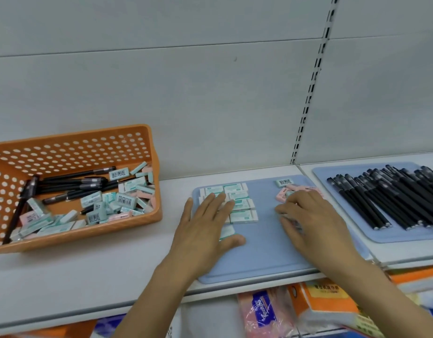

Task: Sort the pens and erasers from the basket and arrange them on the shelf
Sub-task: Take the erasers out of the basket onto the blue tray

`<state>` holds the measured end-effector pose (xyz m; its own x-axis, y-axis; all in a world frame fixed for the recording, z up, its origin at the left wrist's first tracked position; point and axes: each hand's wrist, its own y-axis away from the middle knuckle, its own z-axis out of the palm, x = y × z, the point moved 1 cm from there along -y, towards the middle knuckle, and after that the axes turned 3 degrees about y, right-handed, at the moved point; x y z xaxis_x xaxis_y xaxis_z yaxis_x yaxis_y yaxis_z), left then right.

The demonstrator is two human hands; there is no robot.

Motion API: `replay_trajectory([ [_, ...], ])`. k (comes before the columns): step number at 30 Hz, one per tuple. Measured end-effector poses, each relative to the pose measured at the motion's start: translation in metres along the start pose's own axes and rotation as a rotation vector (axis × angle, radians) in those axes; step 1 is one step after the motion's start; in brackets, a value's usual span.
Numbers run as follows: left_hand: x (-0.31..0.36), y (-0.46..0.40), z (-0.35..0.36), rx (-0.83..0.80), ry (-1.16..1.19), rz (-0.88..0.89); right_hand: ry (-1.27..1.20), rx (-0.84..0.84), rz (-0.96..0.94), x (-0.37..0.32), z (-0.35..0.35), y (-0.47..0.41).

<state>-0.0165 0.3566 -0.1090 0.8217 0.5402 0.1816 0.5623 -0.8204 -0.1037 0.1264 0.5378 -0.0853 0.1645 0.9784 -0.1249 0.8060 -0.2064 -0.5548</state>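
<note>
Eraser-arranging step: left hand [205, 225] flat, fingers straight, pressing mint-green sleeved erasers [239, 203] on blue plastic mat [259, 252]; right hand [308, 215] loosely spread over pink erasers [282, 192], grip unclear. Next: fetch more from orange perforated basket [71, 142], pens still inside

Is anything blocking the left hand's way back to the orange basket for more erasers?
Nothing visible does. The left hand lies flat on the green erasers on the blue mat; only bare white shelf lies between it and the open-topped orange basket.
</note>
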Motion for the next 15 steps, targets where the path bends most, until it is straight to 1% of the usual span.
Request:
replay_trajectory([
  [3, -0.013, -0.007, -0.007, 0.018, 0.109, 0.039, -0.086, -0.027, -0.098, -0.023, 0.005, -0.017],
  [6, -0.013, -0.004, -0.016, 0.053, 0.207, 0.056, -0.218, -0.025, -0.112, -0.043, 0.007, -0.034],
  [8, -0.009, 0.009, -0.027, 0.114, 0.258, 0.054, -0.324, -0.011, -0.085, -0.055, 0.008, -0.047],
  [11, -0.003, 0.039, -0.055, 0.211, 0.378, 0.099, -0.493, 0.014, -0.056, -0.072, 0.004, -0.069],
  [13, -0.006, 0.062, -0.083, 0.293, 0.484, 0.151, -0.577, 0.035, -0.072, -0.091, 0.0, -0.087],
  [15, -0.022, 0.082, -0.112, 0.41, 0.548, 0.164, -0.624, 0.053, -0.126, -0.115, -0.005, -0.104],
])
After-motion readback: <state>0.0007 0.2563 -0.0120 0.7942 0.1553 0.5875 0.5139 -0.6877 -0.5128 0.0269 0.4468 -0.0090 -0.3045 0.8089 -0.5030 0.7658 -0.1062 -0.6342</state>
